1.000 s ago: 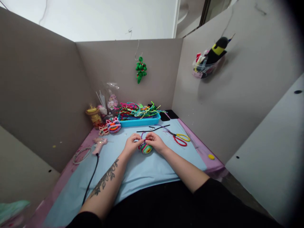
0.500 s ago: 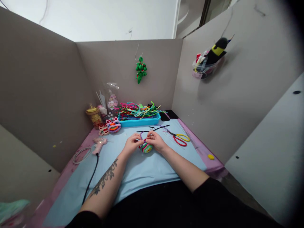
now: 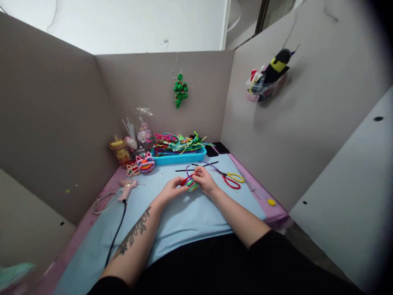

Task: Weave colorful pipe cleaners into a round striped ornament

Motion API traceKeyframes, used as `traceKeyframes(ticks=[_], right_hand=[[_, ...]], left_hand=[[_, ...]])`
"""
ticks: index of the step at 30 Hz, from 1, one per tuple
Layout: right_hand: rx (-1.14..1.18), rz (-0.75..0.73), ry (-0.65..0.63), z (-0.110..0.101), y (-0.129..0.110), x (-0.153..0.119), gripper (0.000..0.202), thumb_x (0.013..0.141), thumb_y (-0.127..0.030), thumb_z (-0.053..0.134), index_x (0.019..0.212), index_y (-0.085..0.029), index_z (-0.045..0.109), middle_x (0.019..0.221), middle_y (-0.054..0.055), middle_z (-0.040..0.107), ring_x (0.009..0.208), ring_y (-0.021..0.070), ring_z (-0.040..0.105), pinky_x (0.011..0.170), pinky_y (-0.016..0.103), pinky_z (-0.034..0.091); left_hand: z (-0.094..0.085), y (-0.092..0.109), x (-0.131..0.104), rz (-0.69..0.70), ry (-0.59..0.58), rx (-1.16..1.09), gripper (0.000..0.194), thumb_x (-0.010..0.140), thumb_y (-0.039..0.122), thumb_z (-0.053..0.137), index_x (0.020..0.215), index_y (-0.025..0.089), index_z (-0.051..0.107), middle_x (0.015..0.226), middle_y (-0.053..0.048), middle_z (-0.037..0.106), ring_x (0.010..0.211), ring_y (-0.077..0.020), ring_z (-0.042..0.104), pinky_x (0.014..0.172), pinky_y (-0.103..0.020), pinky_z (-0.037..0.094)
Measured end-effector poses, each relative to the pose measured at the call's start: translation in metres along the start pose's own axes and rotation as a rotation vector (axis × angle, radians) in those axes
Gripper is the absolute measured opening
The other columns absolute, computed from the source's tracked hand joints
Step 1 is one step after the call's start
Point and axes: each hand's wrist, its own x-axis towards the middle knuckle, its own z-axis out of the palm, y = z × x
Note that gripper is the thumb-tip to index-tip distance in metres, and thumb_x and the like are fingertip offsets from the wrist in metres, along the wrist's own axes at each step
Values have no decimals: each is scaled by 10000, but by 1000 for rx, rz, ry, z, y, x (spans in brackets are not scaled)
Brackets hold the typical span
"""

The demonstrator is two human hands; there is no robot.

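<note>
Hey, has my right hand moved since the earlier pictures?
Yes. Your right hand has shifted slightly away from you and to the right, nearer the scissors, which lie in the same place beside the tray.

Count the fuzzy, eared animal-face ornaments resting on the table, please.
2: a purple one with an orange mouth, by the left end of the bright-blue plastic tray, and a red-and-cream one just left of it. More could be hidden behind them.
</note>
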Motion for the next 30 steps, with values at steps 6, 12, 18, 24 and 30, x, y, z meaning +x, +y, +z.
traceKeyframes(ticks=[6, 12, 18, 24, 30], right_hand=[[-65, 76, -163, 0, -6, -5, 395, 613, -279, 745, 885, -218, 464, 703, -48, 579, 607, 106, 552, 598, 237, 417], [-48, 78, -201, -2, -5, -7, 440, 585, -236, 755, 886, -224, 434, 659, -70, 569, 566, 94, 538, 587, 234, 421], [-33, 78, -152, 3, -2, -8, 413, 600, -205, 738, 820, -226, 389, 660, -81, 551, 553, 86, 533, 564, 215, 402], [-175, 24, -125, 3, 4, -8, 325, 682, -269, 684, 868, -233, 420, 710, -59, 542, 649, 115, 551, 638, 257, 438], [-310, -76, -31, -1, 14, -3, 634, 650, -354, 735, 1192, -293, 413, 1350, 76, 379, 1267, 239, 367, 954, 407, 378]], left_hand=[[-2, 4, -3, -48, 0, -12, 331, 661, 428, 716, 724, 117, 620, 660, -26, 617, 609, -122, 531, 602, -231, 401], [-3, 6, -4, -38, 13, 69, 320, 660, 422, 711, 748, 124, 635, 691, -33, 623, 631, -127, 525, 588, -224, 398], [-5, 9, -6, -10, -46, 185, 294, 679, 422, 682, 755, 139, 656, 673, -8, 615, 628, -127, 511, 593, -221, 390], [-6, 1, -4, -53, -64, 106, 346, 683, 440, 686, 786, 111, 656, 678, -24, 622, 605, -123, 518, 561, -219, 375], [-1, 0, 3, -28, 152, -246, 388, 612, 390, 767, 860, 128, 623, 791, -44, 662, 711, -148, 597, 688, -254, 436]])
